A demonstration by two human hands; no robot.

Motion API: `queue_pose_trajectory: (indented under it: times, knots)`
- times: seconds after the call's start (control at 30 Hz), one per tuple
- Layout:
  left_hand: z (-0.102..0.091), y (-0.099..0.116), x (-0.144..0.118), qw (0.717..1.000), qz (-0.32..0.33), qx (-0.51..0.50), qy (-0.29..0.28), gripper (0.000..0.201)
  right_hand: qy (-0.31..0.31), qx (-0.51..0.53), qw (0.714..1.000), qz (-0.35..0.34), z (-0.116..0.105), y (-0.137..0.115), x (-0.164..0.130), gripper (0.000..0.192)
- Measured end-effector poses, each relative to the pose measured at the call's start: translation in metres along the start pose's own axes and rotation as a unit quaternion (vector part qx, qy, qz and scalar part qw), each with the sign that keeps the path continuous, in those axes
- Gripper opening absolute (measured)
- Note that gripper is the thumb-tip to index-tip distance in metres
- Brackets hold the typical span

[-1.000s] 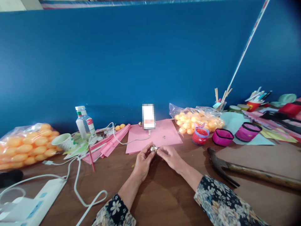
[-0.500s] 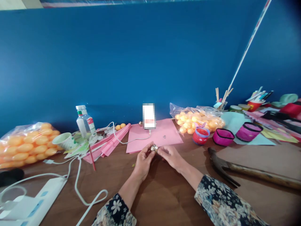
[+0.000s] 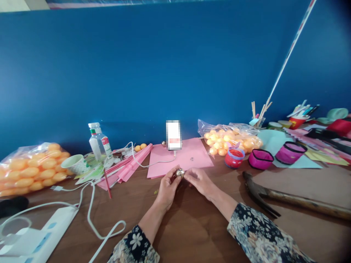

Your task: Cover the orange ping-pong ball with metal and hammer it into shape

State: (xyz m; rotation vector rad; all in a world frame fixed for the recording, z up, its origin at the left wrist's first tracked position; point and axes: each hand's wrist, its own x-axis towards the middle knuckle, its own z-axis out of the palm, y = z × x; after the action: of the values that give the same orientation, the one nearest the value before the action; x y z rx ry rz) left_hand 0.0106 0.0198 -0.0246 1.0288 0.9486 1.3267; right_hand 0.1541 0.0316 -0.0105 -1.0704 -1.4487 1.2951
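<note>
A small shiny metal ball [image 3: 180, 172], gold and silver in tone, sits between the thumb and fingers of my left hand [image 3: 168, 188]. My right hand [image 3: 201, 183] is pinched closed at the ball's right side, its fingertips up against it. Whatever those right fingertips hold is too small to make out. Both hands are just in front of pink paper sheets [image 3: 181, 160] lying on the brown table. A second shiny ball [image 3: 163, 143] rests at the back of the paper, beside a propped phone [image 3: 173, 135] with a blurred screen.
A hammer [image 3: 296, 199] lies to the right, behind it magenta fabric cups [image 3: 260, 159] and a red cup [image 3: 234, 158]. Bags of orange balls [image 3: 35, 170] stand left and right. A clear bottle [image 3: 100, 142], a paper cup [image 3: 75, 164], white cables and a power strip [image 3: 41, 235] occupy the left.
Almost nothing differs. The shiny ball has turned very slightly between my fingers; both hands keep their place.
</note>
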Motion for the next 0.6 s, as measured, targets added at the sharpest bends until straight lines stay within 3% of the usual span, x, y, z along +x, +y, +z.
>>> queue_pose_trajectory:
  times: [0.6]
  knots:
    - [0.0009, -0.0014, -0.0003, 1.000, 0.010, 0.021, -0.001, 0.047, 0.013, 0.011, 1.000, 0.021, 0.0028, 0.0010, -0.0005, 0.027]
